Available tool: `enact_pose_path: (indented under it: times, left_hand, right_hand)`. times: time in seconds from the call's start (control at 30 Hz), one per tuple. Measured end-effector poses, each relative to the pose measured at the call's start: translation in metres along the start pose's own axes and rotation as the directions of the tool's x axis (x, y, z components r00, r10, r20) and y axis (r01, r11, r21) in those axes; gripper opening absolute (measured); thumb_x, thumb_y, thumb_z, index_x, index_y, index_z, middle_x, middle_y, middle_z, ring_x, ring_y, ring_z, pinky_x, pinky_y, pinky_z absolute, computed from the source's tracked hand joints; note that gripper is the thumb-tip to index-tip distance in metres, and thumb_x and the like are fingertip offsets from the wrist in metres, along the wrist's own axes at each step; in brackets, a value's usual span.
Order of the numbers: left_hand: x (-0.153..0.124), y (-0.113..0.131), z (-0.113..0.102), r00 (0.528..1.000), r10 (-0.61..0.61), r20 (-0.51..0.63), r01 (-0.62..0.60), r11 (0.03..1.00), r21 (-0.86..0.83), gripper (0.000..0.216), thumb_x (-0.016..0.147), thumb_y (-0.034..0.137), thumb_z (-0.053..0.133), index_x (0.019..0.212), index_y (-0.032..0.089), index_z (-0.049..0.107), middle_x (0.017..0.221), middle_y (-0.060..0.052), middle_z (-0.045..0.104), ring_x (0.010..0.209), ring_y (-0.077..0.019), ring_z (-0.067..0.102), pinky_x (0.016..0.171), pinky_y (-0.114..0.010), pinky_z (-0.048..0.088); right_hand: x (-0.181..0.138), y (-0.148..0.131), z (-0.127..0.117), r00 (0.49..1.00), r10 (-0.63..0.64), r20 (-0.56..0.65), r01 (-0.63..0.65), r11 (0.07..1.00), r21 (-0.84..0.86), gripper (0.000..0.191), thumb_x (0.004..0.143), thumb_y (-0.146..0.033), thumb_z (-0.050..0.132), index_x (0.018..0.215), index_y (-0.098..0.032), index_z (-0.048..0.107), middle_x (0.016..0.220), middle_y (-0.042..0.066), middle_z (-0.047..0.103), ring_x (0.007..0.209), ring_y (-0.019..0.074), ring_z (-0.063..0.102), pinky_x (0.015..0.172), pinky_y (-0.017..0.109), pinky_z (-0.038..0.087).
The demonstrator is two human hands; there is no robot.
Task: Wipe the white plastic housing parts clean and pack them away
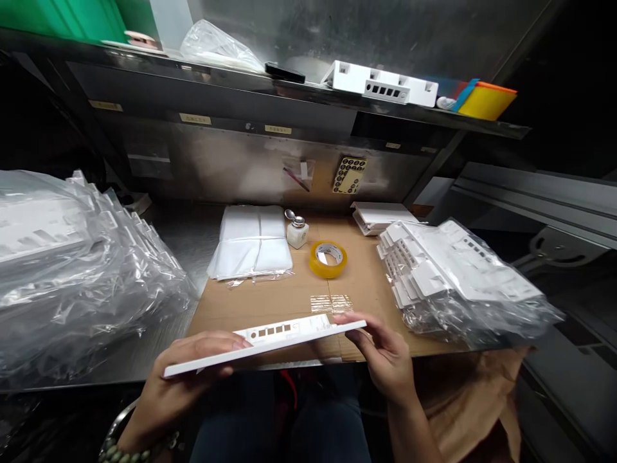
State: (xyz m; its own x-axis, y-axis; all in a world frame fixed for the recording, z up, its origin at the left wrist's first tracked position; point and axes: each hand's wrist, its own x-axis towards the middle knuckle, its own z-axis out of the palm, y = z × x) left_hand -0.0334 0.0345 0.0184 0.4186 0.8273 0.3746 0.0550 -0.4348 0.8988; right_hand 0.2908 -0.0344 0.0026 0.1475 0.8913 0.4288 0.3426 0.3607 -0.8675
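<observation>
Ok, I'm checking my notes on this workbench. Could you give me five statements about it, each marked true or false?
1. The left hand and right hand hold one white panel. True.
2. The yellow tape roll sits on the shelf. False: it lies on the cardboard.
3. The small bottle stands beside the translucent stack. True.
4. The white panel is wrapped in plastic. False: it is bare.
5. Bagged white parts lie at the picture's right. True.

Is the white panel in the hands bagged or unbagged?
Unbagged: the white panel shows bare edges and uncovered openings, with no plastic visible around it.
</observation>
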Motion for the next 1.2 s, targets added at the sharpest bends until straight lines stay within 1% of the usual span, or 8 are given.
enact_pose_path:
  times: [0.3,0.43,0.53,0.6,0.67,0.8,0.97,1.2]
  left_hand:
    - [0.007,0.012,0.005,0.999,-0.009,0.046,0.014,0.994,-0.106,0.012,0.088,0.027,0.077,0.096,0.030,0.084,0.088,-0.007,0.083,0.086,-0.0277,0.078,0.093,-0.039,0.059]
    - [0.008,0.013,0.016,0.985,-0.138,-0.101,0.115,0.971,-0.209,0.061,0.081,0.077,0.062,0.092,0.021,0.085,0.104,-0.014,0.081,0.119,-0.0371,0.068,0.122,-0.047,0.035]
    - [0.010,0.009,0.025,0.761,-0.525,-0.380,0.202,0.749,-0.631,0.073,0.086,0.083,0.045,0.119,0.025,0.076,0.138,-0.008,0.070,0.149,-0.0309,0.041,0.126,-0.043,0.027]
    - [0.010,0.005,0.025,0.598,-0.768,-0.228,0.204,0.422,-0.884,0.060,0.097,0.066,0.046,0.137,0.025,0.065,0.140,-0.008,0.068,0.148,-0.0277,0.043,0.125,-0.044,0.032]
    - [0.009,0.003,0.018,0.541,-0.841,0.006,0.245,0.151,-0.958,0.059,0.101,0.050,0.048,0.146,0.013,0.054,0.129,-0.016,0.073,0.137,-0.0333,0.057,0.119,-0.050,0.041]
    - [0.004,0.005,-0.002,0.372,-0.926,0.070,0.263,0.033,-0.964,0.065,0.092,0.008,0.047,0.156,0.003,0.034,0.106,-0.019,0.080,0.106,-0.0388,0.074,0.101,-0.059,0.057]
    - [-0.003,0.013,-0.012,0.449,-0.889,-0.087,0.154,0.173,-0.973,0.083,0.080,-0.003,0.047,0.160,0.009,0.028,0.113,-0.017,0.079,0.107,-0.0396,0.074,0.099,-0.060,0.059]
    - [-0.007,0.022,-0.012,0.471,-0.881,-0.032,0.104,0.092,-0.990,0.074,0.088,0.010,0.050,0.159,0.007,0.030,0.122,-0.022,0.075,0.112,-0.0416,0.071,0.103,-0.062,0.054]
  right_hand:
    - [-0.014,0.024,-0.001,1.000,-0.003,0.001,0.003,0.999,0.034,0.024,0.098,-0.016,0.064,0.118,-0.029,0.070,0.113,0.004,0.079,0.109,0.0211,0.075,0.098,0.031,0.060]
    - [-0.019,0.029,0.002,0.996,-0.088,-0.028,0.090,0.990,0.112,0.030,0.099,-0.009,0.058,0.119,-0.029,0.066,0.113,0.005,0.079,0.109,0.0245,0.076,0.097,0.039,0.062]
    - [-0.018,0.026,0.000,0.961,-0.272,0.046,0.266,0.959,0.098,0.033,0.101,-0.009,0.051,0.125,-0.028,0.063,0.125,0.009,0.075,0.120,0.0298,0.070,0.101,0.052,0.059]
    - [-0.012,0.018,-0.001,0.905,-0.400,0.143,0.394,0.916,0.069,0.033,0.105,-0.016,0.046,0.132,-0.028,0.061,0.132,0.011,0.071,0.128,0.0334,0.065,0.102,0.060,0.057]
    - [-0.004,0.010,0.000,0.840,-0.485,0.243,0.488,0.872,0.052,0.034,0.107,-0.020,0.042,0.136,-0.028,0.059,0.132,0.011,0.071,0.132,0.0331,0.062,0.101,0.060,0.057]
    - [0.031,0.008,0.000,0.761,-0.427,0.489,0.503,0.864,-0.029,0.034,0.103,-0.023,0.053,0.136,-0.029,0.061,0.140,0.009,0.067,0.137,0.0279,0.057,0.110,0.051,0.053]
    - [0.125,0.056,-0.008,0.929,-0.029,0.368,0.231,0.824,-0.518,0.030,0.102,-0.030,0.052,0.123,-0.025,0.072,0.130,0.008,0.072,0.126,0.0269,0.065,0.112,0.050,0.050]
    - [0.219,0.123,0.002,0.860,0.162,0.484,0.190,0.779,-0.598,0.014,0.074,-0.009,0.075,0.081,-0.021,0.080,0.061,0.001,0.068,0.060,0.0172,0.063,0.072,0.035,0.053]
